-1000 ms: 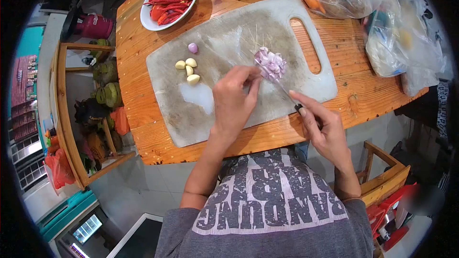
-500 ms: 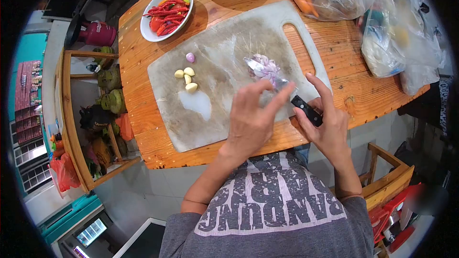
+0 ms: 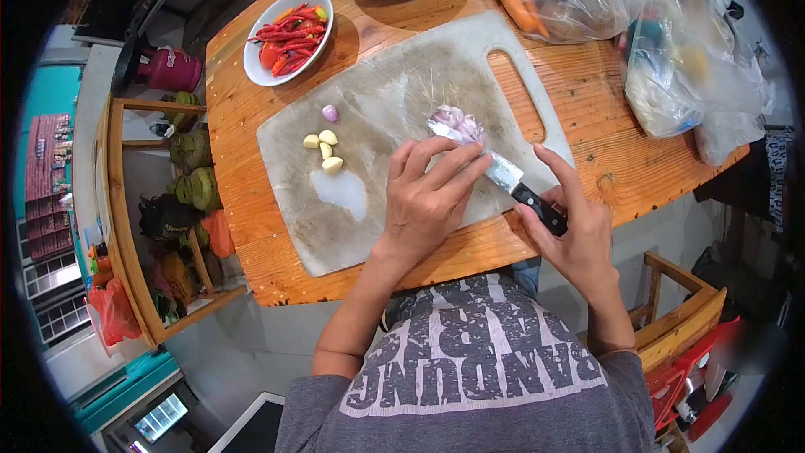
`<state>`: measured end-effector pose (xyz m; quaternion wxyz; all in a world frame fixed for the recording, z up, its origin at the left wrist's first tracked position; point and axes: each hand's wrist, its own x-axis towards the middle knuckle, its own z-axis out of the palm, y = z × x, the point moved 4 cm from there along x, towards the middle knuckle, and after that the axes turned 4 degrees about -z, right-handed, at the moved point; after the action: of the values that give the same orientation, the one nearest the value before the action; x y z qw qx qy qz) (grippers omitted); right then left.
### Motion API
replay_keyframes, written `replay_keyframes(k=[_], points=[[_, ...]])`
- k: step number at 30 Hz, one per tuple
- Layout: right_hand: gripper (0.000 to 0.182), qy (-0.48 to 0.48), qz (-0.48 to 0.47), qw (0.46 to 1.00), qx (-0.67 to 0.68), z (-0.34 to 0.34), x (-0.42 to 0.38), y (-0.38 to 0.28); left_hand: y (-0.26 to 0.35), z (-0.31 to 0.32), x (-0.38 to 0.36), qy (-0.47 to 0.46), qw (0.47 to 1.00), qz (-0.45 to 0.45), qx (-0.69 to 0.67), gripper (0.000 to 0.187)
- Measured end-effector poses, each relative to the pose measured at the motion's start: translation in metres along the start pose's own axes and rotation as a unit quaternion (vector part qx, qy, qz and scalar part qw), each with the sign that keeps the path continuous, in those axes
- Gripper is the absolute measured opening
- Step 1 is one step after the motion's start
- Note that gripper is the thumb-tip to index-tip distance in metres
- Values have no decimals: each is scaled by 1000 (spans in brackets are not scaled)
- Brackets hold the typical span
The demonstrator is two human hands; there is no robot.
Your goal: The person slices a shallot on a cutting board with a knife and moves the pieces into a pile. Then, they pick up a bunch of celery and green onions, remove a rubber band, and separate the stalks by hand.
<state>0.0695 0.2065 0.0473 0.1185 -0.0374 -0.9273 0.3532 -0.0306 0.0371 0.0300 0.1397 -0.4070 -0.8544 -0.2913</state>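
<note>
Left fingers [image 3: 454, 169] now closer together, at the knife blade [image 3: 505, 172]; right fingers [image 3: 560, 169] around its black handle [image 3: 540, 209].

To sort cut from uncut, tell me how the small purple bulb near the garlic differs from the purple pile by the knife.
The bulb is one whole, rounded piece; the pile is many cut pieces. The bulb looks much smaller than the pile. The bulb sits near the garlic cloves, the pile at the knife. Both are purplish and lie on the cutting board.
</note>
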Motion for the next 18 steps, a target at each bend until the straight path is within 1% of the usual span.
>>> replay_keyframes(k=[2,8,11,14,17,18], points=[[72,4,-1,1000,4,-3,-2,1,-2,2,1,1,1000,3,0,34],[72,10,-8,1000,-15,-16,-8,3,-13,9,5,2,998,-8,-58,35],[69,4,-10,999,-41,-27,-13,3,-17,8,7,7,999,-13,-49,34],[70,-24,3,998,-59,-42,-17,3,-28,10,9,21,998,-28,-48,31],[65,-19,19,999,-38,-55,-24,7,-32,8,11,21,996,-59,-59,27],[62,-28,43,999,-14,-59,-26,10,-34,8,11,25,994,-73,-74,27]])
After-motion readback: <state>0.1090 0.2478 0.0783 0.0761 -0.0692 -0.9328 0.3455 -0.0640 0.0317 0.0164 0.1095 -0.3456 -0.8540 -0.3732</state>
